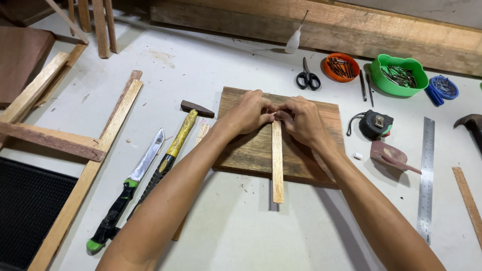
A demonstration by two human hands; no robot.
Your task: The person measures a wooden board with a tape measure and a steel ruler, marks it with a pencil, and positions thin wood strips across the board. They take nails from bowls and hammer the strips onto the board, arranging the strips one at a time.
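A white worktop (241,236) carries everything here, with a long rough timber beam (321,25) lying along its far edge. Toward the left edge sits a frame of pale wooden battens (85,175), one long batten running diagonally from the near left corner up toward the middle. In the middle of the worktop lies a dark wooden board (251,150), and across it, pointing toward the near edge and overhanging the board's near side, lies a thin wooden strip (277,160). Both hands meet at the far end of that strip: the left hand (248,111) and the right hand (304,119) are curled, fingertips pinched together on the strip's top end, though what they pinch there is hidden by the fingers. Just left of the board lie a hammer (173,145) with a yellow and black handle and a knife (130,190) with a green and black grip. Along the right edge lies a steel ruler (427,175), with a tape measure (375,124) between it and the board. Near the far edge sit a green tub of nails (399,75), an orange bowl of nails (341,66), black scissors (307,78) and a small white glue bottle (293,40).
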